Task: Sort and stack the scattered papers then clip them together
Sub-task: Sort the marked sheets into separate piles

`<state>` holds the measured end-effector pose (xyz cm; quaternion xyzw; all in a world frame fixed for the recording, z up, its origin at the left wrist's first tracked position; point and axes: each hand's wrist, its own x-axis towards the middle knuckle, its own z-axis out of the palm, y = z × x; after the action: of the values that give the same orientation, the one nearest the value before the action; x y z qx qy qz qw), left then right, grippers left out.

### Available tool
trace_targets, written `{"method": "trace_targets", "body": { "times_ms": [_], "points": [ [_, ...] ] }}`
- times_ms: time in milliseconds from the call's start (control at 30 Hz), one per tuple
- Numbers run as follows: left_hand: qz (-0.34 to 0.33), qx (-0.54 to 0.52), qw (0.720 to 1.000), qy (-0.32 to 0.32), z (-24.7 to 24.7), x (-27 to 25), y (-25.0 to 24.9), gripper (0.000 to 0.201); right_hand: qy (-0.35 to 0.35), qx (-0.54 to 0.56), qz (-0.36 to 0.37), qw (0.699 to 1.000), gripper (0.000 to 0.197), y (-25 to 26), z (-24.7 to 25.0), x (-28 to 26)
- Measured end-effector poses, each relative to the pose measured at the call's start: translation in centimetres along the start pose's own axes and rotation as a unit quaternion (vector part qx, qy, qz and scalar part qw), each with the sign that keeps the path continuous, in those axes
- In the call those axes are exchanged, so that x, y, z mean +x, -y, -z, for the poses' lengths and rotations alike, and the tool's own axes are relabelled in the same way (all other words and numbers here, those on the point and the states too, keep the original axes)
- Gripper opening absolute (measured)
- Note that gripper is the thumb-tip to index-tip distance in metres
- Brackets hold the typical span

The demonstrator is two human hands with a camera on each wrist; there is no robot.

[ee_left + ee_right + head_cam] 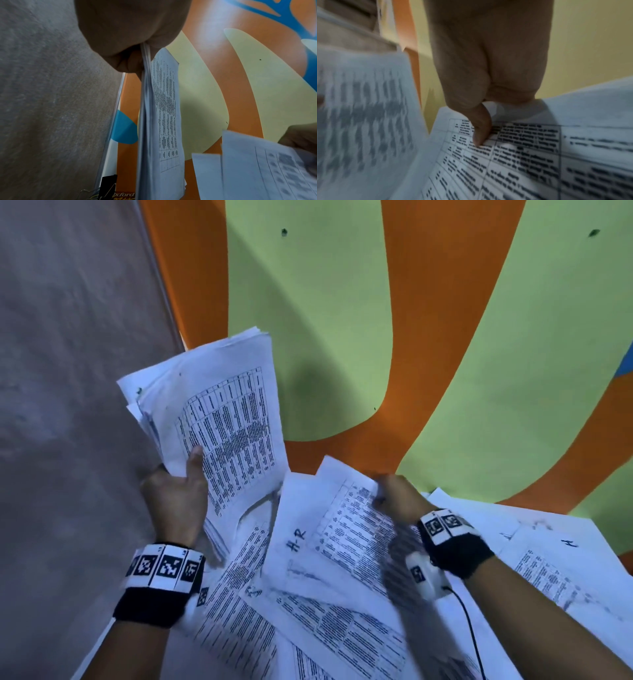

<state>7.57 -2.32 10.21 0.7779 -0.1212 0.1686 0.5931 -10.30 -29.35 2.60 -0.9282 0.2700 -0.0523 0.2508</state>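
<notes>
My left hand grips a gathered stack of printed papers, raised and tilted over the table's left edge, with the thumb on the front sheet. The left wrist view shows the stack edge-on, hanging from my left hand. My right hand pinches the top corner of a loose sheet marked "H-R", thumb on its printed table. More scattered papers lie overlapping across the near table. A black binder clip sits by the table's edge.
The table has an orange and green pattern and is bare at the back. Grey floor lies past its left edge. A book marked "Oxford" lies near the clip. A black cable runs from my right wrist.
</notes>
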Motion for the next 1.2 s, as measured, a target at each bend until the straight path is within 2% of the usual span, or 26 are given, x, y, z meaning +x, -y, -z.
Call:
{"method": "trace_targets", "body": {
  "times_ms": [67, 133, 233, 267, 333, 433, 567, 633, 667, 733, 800, 900, 967, 1000, 1067, 1133, 1200],
  "points": [
    [-0.006, 0.002, 1.0, -0.005, -0.1, 0.0, -0.2, 0.04, 0.012, 0.042, -0.018, 0.999, 0.037, 0.8, 2.5, 0.0],
    [-0.017, 0.004, 1.0, -0.008, -0.3, -0.1, -0.5, 0.042, 0.034, 0.029, -0.058, 0.997, 0.03, 1.3, 2.5, 0.1],
    [-0.017, 0.008, 1.0, 0.009, -0.5, -0.4, -0.6, 0.049, 0.106, -0.044, -0.113, 0.987, 0.014, 0.5, -2.2, -0.4],
    [-0.014, 0.006, 1.0, 0.015, -0.5, -0.5, -0.6, 0.051, 0.135, -0.068, -0.138, 0.979, 0.021, 0.0, -4.4, -0.5],
    [-0.011, -0.002, 1.0, 0.02, -0.6, -0.5, -0.4, 0.048, 0.133, -0.097, -0.182, 0.97, 0.031, 0.0, -7.7, -1.4],
    [-0.007, -0.014, 1.0, 0.018, -0.4, -0.5, -0.5, 0.042, 0.13, -0.149, -0.22, 0.955, 0.051, 0.2, -9.5, -2.3],
    [-0.016, -0.013, 1.0, 0.021, -0.3, -0.6, -0.4, 0.047, 0.162, -0.041, -0.19, 0.967, 0.071, -0.3, -9.6, -2.0],
    [-0.013, -0.011, 1.0, 0.018, -0.3, -0.6, -0.3, 0.047, 0.143, -0.018, -0.19, 0.971, 0.065, -0.2, -9.7, -2.1],
    [-0.012, -0.011, 1.0, 0.017, -0.3, -0.6, -0.3, 0.046, 0.136, -0.024, -0.183, 0.973, 0.057, -0.1, -9.7, -2.2],
    [-0.016, -0.011, 1.0, 0.015, -0.2, -0.7, -0.3, 0.044, 0.122, -0.058, -0.172, 0.976, 0.027, 0.2, -9.8, -2.6],
    [-0.02, -0.015, 1.0, 0.018, -0.1, -0.8, -0.2, 0.046, 0.094, -0.072, -0.159, 0.98, 0.015, 0.3, -9.7, -3.0],
    [-0.018, -0.019, 0.999, 0.024, 0.2, -0.5, 0.3, 0.042, 0.018, -0.042, -0.136, 0.99, 0.022, 0.1, -8.2, -3.3],
    [-0.018, -0.021, 0.999, 0.026, 0.5, -0.2, 0.6, 0.038, -0.038, 0.046, -0.111, 0.992, 0.015, 0.0, -5.5, -3.6],
    [-0.017, -0.023, 0.999, 0.026, 0.6, 0.0, 0.6, 0.036, -0.053, 0.125, -0.1, 0.986, 0.008, 0.1, -3.6, -4.0],
    [-0.013, -0.037, 0.999, 0.034, 1.0, 0.0, 0.3, 0.032, -0.081, 0.242, -0.101, 0.962, 0.011, 0.0, 0.6, -4.7],
    [-0.018, -0.045, 0.997, 0.058, 1.0, -0.1, -0.2, 0.033, -0.125, 0.302, -0.094, 0.941, 0.015, -0.1, 4.5, -5.6],
    [-0.026, -0.045, 0.996, 0.079, 0.5, -0.5, -0.6, 0.044, -0.145, 0.348, -0.072, 0.923, 0.025, 0.5, 7.2, -6.4]
  ]
}}
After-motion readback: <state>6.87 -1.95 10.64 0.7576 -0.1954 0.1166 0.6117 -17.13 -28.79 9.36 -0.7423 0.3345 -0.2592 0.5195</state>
